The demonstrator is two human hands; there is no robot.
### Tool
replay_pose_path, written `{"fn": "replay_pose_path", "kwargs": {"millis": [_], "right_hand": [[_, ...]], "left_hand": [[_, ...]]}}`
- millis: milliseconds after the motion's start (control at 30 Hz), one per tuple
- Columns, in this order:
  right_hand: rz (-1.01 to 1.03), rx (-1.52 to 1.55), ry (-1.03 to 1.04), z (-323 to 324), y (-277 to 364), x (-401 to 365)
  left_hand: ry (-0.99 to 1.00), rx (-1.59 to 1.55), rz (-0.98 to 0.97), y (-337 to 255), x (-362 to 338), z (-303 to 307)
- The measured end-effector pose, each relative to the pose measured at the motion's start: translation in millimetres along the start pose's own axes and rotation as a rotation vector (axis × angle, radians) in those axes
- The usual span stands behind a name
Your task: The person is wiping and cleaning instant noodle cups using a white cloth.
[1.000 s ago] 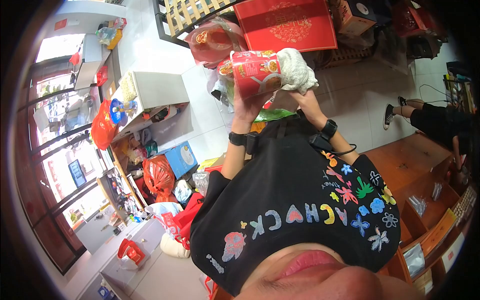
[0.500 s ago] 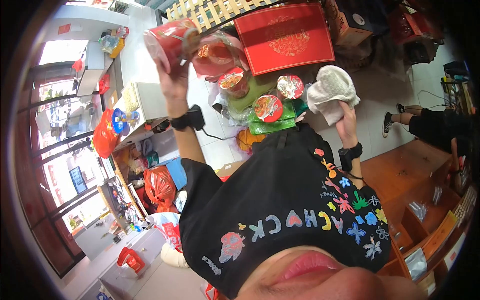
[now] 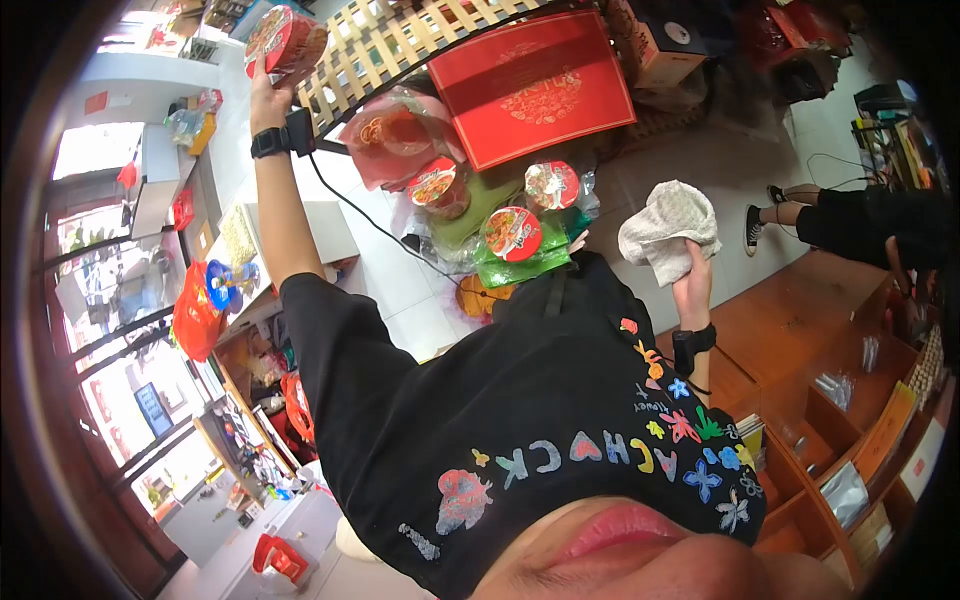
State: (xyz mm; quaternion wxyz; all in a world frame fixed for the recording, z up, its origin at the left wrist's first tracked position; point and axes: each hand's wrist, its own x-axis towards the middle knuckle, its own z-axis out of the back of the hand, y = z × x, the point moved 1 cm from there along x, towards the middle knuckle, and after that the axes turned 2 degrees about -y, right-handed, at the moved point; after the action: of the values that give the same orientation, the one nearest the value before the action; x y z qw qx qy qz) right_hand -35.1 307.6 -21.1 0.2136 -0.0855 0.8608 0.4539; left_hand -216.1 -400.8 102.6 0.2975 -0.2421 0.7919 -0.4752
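Note:
At the upper left, my left hand (image 3: 268, 98) is raised at arm's length and closed on a red instant noodle cup (image 3: 287, 45). My right hand (image 3: 692, 285) grips a crumpled white cloth (image 3: 665, 225), which hangs over the fingers at the right. Between the hands, ahead of my body, three more noodle cups stand grouped: one at the left (image 3: 440, 188), one at the right (image 3: 552, 186) and one nearest me (image 3: 513, 234). Green plastic packaging (image 3: 520, 268) lies beside the nearest cup.
A large red gift box (image 3: 532, 90) lies beyond the cups, near a pink bag (image 3: 400, 135). Wooden slats (image 3: 400, 45) run behind it. Brown wooden shelving (image 3: 790, 370) is at my right, where another person's legs (image 3: 830, 218) show. A cable trails from my left wrist.
My left hand has carried the noodle cup farther up and to the left, with the arm straighter. The cloth stays in my right hand, now slightly lower in view.

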Motion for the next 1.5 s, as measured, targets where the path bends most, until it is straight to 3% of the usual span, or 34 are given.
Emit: {"fn": "replay_pose_path", "kwargs": {"millis": [100, 333, 367, 433, 500, 533, 567, 633, 700, 767, 833, 867, 967, 1200, 1300, 1333, 1433, 1500], "right_hand": [[0.034, -0.009, -0.026, 4, 1, -5], [0.053, -0.017, -0.142, 10, 1, -26], [0.055, -0.017, -0.140, 12, 0, -27], [0.058, -0.024, -0.152, 18, -2, -29], [0.063, -0.029, -0.177, 25, -4, -29], [0.029, -0.041, -0.195, 25, -2, -29], [0.001, -0.044, -0.211, 25, -1, -33], [0.006, -0.071, -0.164, 28, 3, -33], [0.035, -0.078, -0.079, 24, 10, -31], [0.051, -0.118, -0.125, 15, 15, -28], [0.027, -0.158, -0.185, 22, 20, -26], [0.033, -0.167, -0.189, 19, 21, -25], [0.039, -0.108, -0.214, 14, 23, -26], [0.072, -0.035, -0.232, 5, 20, -27], [0.065, -0.005, -0.221, -3, 20, -23], [0.066, -0.005, -0.207, -3, 19, -21], [0.082, -0.007, -0.193, -7, 19, -20], [0.087, -0.005, -0.188, -10, 20, -19]], "left_hand": [[0.095, 0.029, -0.050, 9, 56, 7], [0.057, 0.224, 0.019, 38, 137, 18], [0.147, 0.426, -0.102, 44, 147, 27], [0.311, 1.149, -0.617, 53, 160, 47], [0.122, 1.762, -0.796, 42, 111, 21], [-0.333, 1.441, -0.626, 43, 134, 10], [-0.724, 0.948, -0.574, 39, 138, -10], [-0.410, 1.104, -1.183, 1, 137, -54], [-0.186, 1.503, -1.040, -23, 165, -92], [0.039, 1.520, -0.605, -18, 201, -104], [0.154, 1.624, -0.382, 0, 175, -112], [0.225, 1.701, -0.367, 14, 189, -102], [0.185, 1.998, -0.672, 33, 191, -86], [0.200, 2.060, -0.327, 11, 154, -88], [0.209, 2.001, -0.420, 13, 149, -82], [0.063, 2.091, -0.392, 18, 149, -89], [0.035, 1.898, -0.732, 20, 149, -108], [0.249, 1.646, -1.024, 23, 159, -128]]}}
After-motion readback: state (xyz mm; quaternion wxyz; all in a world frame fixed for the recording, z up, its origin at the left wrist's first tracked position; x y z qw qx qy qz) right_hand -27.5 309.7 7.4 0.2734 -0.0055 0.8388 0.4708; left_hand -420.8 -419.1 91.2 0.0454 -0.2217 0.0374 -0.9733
